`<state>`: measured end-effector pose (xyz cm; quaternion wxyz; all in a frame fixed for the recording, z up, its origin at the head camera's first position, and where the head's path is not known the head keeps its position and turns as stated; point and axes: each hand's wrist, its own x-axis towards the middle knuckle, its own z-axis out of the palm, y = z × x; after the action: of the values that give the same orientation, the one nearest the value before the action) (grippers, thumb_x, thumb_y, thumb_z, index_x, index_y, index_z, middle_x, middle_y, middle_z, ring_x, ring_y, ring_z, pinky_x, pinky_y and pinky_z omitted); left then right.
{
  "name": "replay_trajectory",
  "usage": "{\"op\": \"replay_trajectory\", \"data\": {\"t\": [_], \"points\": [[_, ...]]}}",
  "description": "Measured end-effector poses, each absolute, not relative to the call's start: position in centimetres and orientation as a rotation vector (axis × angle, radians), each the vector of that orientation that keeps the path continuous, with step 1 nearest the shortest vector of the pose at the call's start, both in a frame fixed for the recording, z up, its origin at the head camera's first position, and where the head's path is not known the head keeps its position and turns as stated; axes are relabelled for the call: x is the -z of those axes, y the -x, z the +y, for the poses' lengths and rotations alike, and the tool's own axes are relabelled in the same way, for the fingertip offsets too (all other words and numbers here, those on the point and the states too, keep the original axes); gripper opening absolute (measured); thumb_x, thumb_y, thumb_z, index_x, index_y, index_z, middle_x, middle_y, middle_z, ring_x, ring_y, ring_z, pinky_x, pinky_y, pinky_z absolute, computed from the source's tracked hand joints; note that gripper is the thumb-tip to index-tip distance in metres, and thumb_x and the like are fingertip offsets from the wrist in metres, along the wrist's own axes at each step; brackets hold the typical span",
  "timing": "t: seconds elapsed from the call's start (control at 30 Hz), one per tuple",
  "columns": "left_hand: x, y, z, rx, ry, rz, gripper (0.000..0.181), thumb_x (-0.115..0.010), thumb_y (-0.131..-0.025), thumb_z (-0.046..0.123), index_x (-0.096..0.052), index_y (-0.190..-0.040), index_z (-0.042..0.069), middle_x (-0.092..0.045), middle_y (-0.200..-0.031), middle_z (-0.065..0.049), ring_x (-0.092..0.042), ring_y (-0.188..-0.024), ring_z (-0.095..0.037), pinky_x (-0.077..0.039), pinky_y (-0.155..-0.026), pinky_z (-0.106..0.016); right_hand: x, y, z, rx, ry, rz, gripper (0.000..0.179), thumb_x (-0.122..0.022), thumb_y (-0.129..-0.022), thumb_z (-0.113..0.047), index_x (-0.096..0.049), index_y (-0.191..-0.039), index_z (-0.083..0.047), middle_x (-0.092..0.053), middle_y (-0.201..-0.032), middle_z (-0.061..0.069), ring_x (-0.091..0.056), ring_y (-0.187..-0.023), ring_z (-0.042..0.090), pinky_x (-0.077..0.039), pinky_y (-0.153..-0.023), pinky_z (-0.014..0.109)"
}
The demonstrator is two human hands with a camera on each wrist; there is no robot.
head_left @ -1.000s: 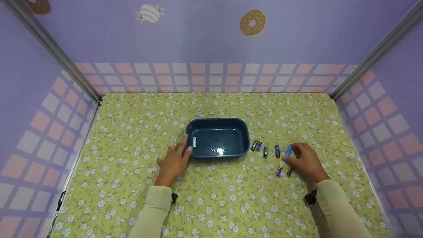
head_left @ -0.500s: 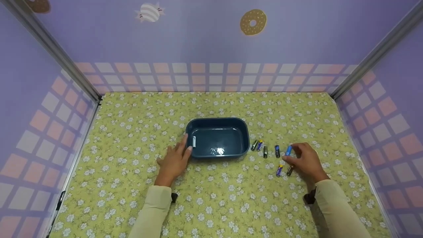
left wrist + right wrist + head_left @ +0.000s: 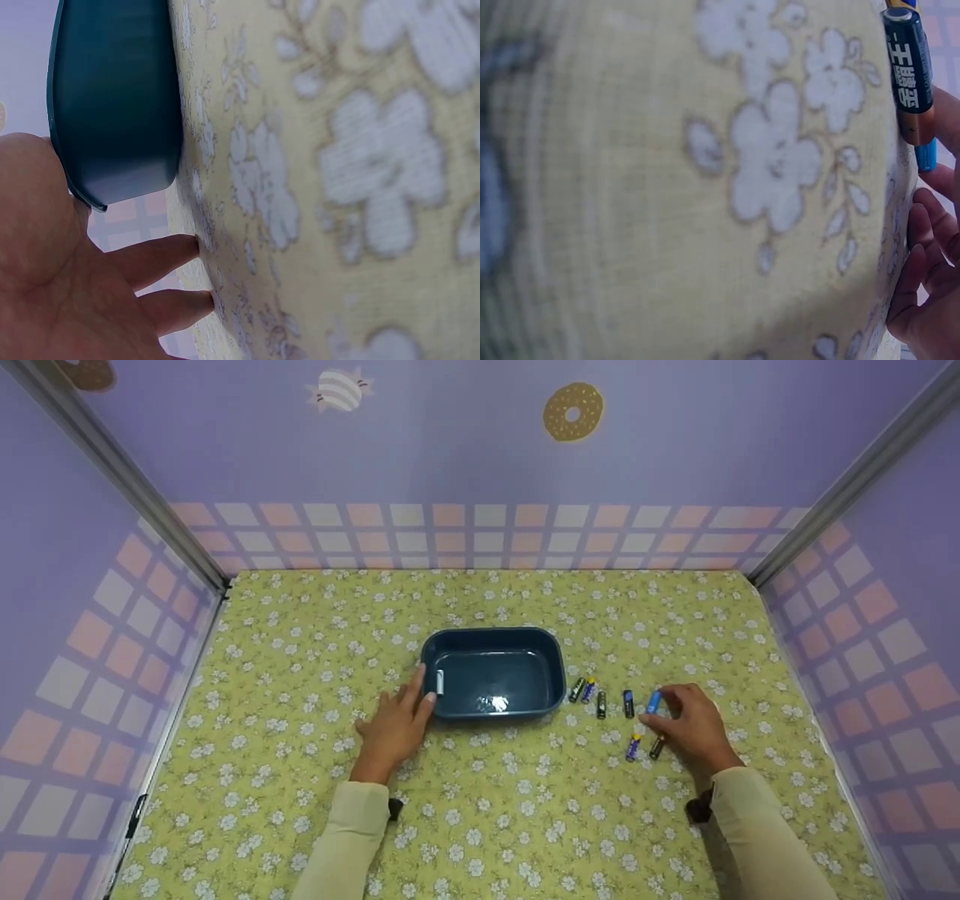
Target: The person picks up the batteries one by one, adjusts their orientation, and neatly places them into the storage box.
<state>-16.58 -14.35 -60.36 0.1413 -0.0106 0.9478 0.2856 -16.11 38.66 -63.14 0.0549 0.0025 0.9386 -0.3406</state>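
I see the dark blue basin (image 3: 499,679) as smooth, glossy plastic, its floor shiny enough to throw back a bright glare on the near side; my left wrist camera shows the outside as softer, closer to satin. At the right, the blue battery (image 3: 654,702) looks smooth, and the dark battery (image 3: 909,82) near it has a slick printed wrap and a metallic, copper-coloured end. I make out a fine woven grain in the desk cover (image 3: 487,810), matt and cloth-like. The sleeves (image 3: 358,814) look like matt cloth too. The far wall (image 3: 450,450) appears smooth, with a faint sheen; the left corner post (image 3: 126,472) resembles dull grey metal.
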Motion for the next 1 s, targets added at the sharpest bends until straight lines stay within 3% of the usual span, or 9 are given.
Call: {"op": "replay_trajectory", "data": {"t": [0.47,1.0], "points": [[60.29,16.47,-14.32,-0.846,0.022,2.743,0.067,-0.017,-0.100,0.077,0.002,-0.160,0.054,-0.027,-0.169,-0.007,-0.008,-0.156,-0.049,-0.002,-0.101,-0.092,63.62,16.36,38.86,1.017,0.034,2.893,0.074,-0.071,-0.089,-0.060,-0.056,-0.142,-0.011,-0.051,-0.137,0.015,-0.055,-0.119,0.037,-0.046,-0.098,0.062],[60.23,16.39,-14.28,-0.835,0.035,2.745,0.064,-0.014,-0.100,0.077,0.006,-0.158,0.058,-0.026,-0.170,-0.005,-0.009,-0.157,-0.047,-0.002,-0.103,-0.091,63.08,16.07,38.48,1.133,-0.056,2.786,0.073,-0.076,-0.087,-0.058,-0.054,-0.143,-0.016,-0.050,-0.141,0.011,-0.051,-0.132,0.038,-0.048,-0.102,0.061]]}}
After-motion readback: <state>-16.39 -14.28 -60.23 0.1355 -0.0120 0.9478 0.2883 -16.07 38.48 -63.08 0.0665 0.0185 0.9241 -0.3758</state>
